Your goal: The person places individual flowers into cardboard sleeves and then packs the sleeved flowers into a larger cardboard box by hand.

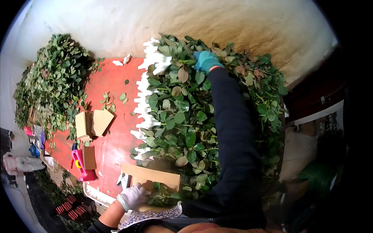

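A broad layer of leafy rose stems (pixel 190 116) lies on the red table, with white sleeved heads (pixel 143 105) along its left edge. My right hand (pixel 208 61), in a teal glove, reaches to the far side and closes around a leafy stem whose white-sleeved head (pixel 162 65) points left. Near me, my left hand (pixel 134 197), in a white glove, is curled beside the lower edge of a folded cardboard sheet (pixel 155 175). Leaves stick out next to its fingers; what they grip is hidden. A pale pointed piece (pixel 123 181) lies beside the cardboard.
A large leafy heap (pixel 58 81) stands at the table's far left. Cardboard pieces (pixel 101 121) and a pink tape dispenser (pixel 80 165) rest on the red tabletop (pixel 120 147). A wall (pixel 217 23) runs behind the table. Dark crates (pixel 72 207) sit at lower left.
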The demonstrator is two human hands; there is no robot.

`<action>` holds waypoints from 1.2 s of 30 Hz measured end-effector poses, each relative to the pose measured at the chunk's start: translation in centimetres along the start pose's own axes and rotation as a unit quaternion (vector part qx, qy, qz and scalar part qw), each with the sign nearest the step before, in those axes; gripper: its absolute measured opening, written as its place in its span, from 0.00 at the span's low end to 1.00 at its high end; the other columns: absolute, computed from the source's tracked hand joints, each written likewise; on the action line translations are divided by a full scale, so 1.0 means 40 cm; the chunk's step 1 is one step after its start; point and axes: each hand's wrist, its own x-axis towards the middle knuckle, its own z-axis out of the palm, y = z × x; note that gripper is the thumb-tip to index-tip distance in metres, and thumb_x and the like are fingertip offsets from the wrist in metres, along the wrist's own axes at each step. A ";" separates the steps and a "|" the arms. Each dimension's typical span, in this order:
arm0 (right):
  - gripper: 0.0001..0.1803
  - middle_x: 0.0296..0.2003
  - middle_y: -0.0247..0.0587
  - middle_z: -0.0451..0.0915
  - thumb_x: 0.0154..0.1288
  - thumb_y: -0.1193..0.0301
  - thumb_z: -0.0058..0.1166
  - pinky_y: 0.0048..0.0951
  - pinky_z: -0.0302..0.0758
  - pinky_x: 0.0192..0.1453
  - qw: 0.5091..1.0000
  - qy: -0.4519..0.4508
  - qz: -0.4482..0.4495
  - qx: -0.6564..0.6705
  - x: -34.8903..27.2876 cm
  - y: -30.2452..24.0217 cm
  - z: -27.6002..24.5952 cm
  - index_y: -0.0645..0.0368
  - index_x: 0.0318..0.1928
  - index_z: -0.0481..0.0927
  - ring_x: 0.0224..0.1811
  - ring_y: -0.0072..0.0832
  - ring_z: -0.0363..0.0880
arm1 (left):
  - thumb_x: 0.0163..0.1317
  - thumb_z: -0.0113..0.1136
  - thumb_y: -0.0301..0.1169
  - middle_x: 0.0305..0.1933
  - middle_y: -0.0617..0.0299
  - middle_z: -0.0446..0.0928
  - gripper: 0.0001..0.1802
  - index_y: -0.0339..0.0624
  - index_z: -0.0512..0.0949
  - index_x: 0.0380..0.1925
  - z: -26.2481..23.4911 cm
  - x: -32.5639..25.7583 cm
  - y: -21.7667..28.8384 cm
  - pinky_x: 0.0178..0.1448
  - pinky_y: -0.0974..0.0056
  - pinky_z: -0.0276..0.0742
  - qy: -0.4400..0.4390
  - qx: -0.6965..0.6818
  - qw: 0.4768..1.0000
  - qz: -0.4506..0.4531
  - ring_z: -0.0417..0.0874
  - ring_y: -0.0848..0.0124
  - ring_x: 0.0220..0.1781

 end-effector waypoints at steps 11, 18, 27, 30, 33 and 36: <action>0.23 0.57 0.44 0.77 0.69 0.64 0.54 0.35 0.76 0.60 0.725 0.462 -0.098 0.502 -0.316 0.477 -0.154 0.62 0.60 0.73 0.54 0.36 0.77 | 0.51 0.68 0.41 0.40 0.50 0.69 0.20 0.43 0.72 0.37 0.048 0.001 -0.026 0.39 0.51 0.77 0.002 -0.135 0.990 -0.051 0.80 0.51 0.37; 0.25 0.55 0.43 0.78 0.61 0.75 0.58 0.38 0.74 0.61 0.665 0.468 -0.189 0.551 -0.252 0.506 -0.118 0.62 0.60 0.73 0.56 0.40 0.77 | 0.50 0.69 0.40 0.40 0.50 0.68 0.20 0.42 0.72 0.37 0.060 -0.006 -0.037 0.40 0.51 0.77 0.007 -0.137 0.989 -0.047 0.79 0.50 0.37; 0.31 0.55 0.50 0.77 0.56 0.69 0.63 0.37 0.73 0.62 0.788 0.548 -0.161 0.232 -0.380 0.408 -0.109 0.64 0.60 0.71 0.56 0.42 0.77 | 0.53 0.66 0.38 0.40 0.50 0.70 0.18 0.44 0.73 0.39 0.028 0.003 -0.028 0.40 0.51 0.78 -0.005 -0.152 0.987 -0.048 0.80 0.51 0.39; 0.30 0.53 0.50 0.78 0.55 0.69 0.63 0.37 0.74 0.61 0.776 0.589 -0.116 0.193 -0.506 0.447 -0.156 0.64 0.59 0.73 0.54 0.42 0.78 | 0.52 0.66 0.38 0.40 0.50 0.70 0.18 0.44 0.73 0.40 0.046 -0.001 -0.030 0.41 0.51 0.78 -0.020 -0.143 0.988 -0.052 0.81 0.51 0.39; 0.29 0.50 0.50 0.79 0.54 0.69 0.64 0.36 0.74 0.59 0.759 0.631 -0.098 0.128 -0.618 0.436 -0.252 0.65 0.57 0.74 0.52 0.43 0.79 | 0.52 0.66 0.38 0.40 0.50 0.70 0.19 0.43 0.73 0.40 0.038 0.013 -0.028 0.41 0.51 0.79 -0.017 -0.141 0.989 -0.041 0.81 0.51 0.39; 0.29 0.48 0.50 0.80 0.52 0.70 0.64 0.36 0.75 0.58 0.752 0.645 -0.126 0.051 -0.620 0.343 -0.308 0.65 0.56 0.75 0.50 0.43 0.80 | 0.52 0.66 0.38 0.40 0.49 0.70 0.18 0.43 0.72 0.39 0.036 0.014 -0.030 0.41 0.51 0.79 -0.020 -0.137 0.990 -0.037 0.81 0.50 0.39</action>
